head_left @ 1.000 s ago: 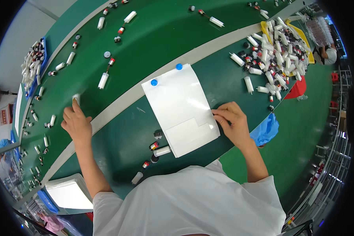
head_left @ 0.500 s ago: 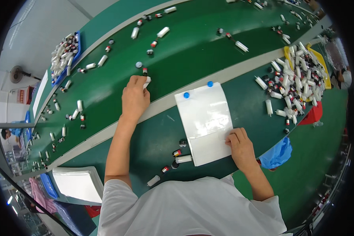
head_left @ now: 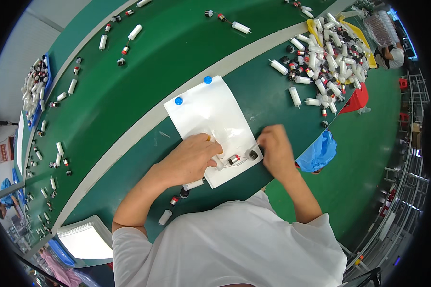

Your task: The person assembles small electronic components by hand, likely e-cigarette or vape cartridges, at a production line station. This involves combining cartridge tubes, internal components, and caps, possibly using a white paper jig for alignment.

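Note:
My left hand (head_left: 192,158) is closed round a white plastic cylinder (head_left: 219,163), low over a white sheet (head_left: 218,115) on the green bench; its fingers hide most of the cylinder. Beside it on the sheet lie a small red-and-silver cylindrical part (head_left: 233,159) and a black round cap (head_left: 253,154), with thin wires near them. My right hand (head_left: 277,148) is just past the sheet's right edge, close to the cap. Its fingers look pinched together, partly smeared by motion, and what they hold cannot be made out. Two blue round pieces (head_left: 208,80) sit at the sheet's far edge.
Wired white, red and black parts are strung along the green belt (head_left: 177,52) beyond a pale rail (head_left: 148,110). A heaped yellow tray (head_left: 368,50) stands far right. Several parts (head_left: 165,216) lie near my body. A paper stack (head_left: 86,239) is at left, a blue bag (head_left: 319,152) at right.
My left hand has come back from the belt onto the sheet with the white cylinder and its red and black parts. My right hand has left the sheet's edge. The view has shifted.

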`<action>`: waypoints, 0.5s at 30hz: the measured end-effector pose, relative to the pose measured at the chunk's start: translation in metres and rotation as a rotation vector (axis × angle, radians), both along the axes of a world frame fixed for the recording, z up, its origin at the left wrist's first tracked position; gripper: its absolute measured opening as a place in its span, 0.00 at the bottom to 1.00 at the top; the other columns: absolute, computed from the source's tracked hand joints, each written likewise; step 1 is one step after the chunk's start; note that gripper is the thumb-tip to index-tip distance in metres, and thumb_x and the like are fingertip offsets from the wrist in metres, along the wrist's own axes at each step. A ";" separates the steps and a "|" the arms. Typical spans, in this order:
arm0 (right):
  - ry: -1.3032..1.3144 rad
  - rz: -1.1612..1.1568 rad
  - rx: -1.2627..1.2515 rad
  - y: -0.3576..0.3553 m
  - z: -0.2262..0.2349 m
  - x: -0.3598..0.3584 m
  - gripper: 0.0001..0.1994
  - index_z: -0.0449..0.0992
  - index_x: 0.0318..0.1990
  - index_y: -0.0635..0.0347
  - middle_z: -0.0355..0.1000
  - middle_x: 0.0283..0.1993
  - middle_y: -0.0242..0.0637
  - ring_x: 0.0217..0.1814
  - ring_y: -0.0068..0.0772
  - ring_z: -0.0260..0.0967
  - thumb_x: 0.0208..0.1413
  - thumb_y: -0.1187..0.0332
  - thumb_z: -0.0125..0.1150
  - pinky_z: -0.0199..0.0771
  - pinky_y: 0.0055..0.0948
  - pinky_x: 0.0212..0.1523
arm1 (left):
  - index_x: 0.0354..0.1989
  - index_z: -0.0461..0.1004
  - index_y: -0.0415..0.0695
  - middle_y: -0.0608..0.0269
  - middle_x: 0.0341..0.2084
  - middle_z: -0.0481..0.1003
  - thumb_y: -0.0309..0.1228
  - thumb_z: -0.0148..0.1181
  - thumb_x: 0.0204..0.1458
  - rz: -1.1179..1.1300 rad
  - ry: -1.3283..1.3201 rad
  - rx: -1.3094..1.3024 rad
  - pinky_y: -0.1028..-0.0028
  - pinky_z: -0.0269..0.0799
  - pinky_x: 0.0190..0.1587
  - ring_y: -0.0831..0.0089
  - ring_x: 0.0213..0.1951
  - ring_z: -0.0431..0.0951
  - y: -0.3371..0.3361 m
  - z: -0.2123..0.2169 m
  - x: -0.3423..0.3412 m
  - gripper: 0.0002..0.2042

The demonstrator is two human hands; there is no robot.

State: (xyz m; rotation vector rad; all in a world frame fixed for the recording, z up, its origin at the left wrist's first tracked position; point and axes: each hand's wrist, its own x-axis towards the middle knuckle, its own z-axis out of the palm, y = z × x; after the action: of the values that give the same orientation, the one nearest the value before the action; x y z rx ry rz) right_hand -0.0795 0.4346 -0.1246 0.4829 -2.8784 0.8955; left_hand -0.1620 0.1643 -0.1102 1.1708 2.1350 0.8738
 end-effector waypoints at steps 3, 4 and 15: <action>0.220 -0.349 0.115 0.011 0.006 -0.011 0.12 0.71 0.39 0.64 0.68 0.42 0.43 0.45 0.42 0.68 0.46 0.84 0.61 0.71 0.35 0.40 | 0.45 0.74 0.37 0.53 0.43 0.77 0.27 0.66 0.50 0.000 0.094 0.014 0.61 0.69 0.48 0.55 0.42 0.73 0.001 -0.004 0.008 0.15; 0.170 -0.397 -0.059 0.008 0.014 -0.012 0.12 0.72 0.40 0.63 0.69 0.44 0.42 0.44 0.40 0.68 0.48 0.82 0.63 0.71 0.32 0.40 | 0.45 0.74 0.37 0.53 0.43 0.77 0.27 0.66 0.50 0.007 0.095 0.010 0.61 0.69 0.48 0.55 0.42 0.73 0.003 -0.002 0.007 0.15; -0.381 -0.095 -1.168 -0.070 0.041 -0.025 0.40 0.46 0.71 0.61 0.75 0.45 0.43 0.45 0.28 0.73 0.55 0.81 0.65 0.76 0.26 0.44 | 0.46 0.73 0.39 0.62 0.35 0.80 0.23 0.67 0.50 0.621 -0.158 0.589 0.72 0.73 0.42 0.68 0.39 0.81 0.019 0.012 0.010 0.15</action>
State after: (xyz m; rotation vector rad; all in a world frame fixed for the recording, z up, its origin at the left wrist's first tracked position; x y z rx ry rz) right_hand -0.1046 0.3650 -0.0841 0.0341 -1.9997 2.5062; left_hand -0.1519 0.1837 -0.0978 0.6224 2.1951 1.8968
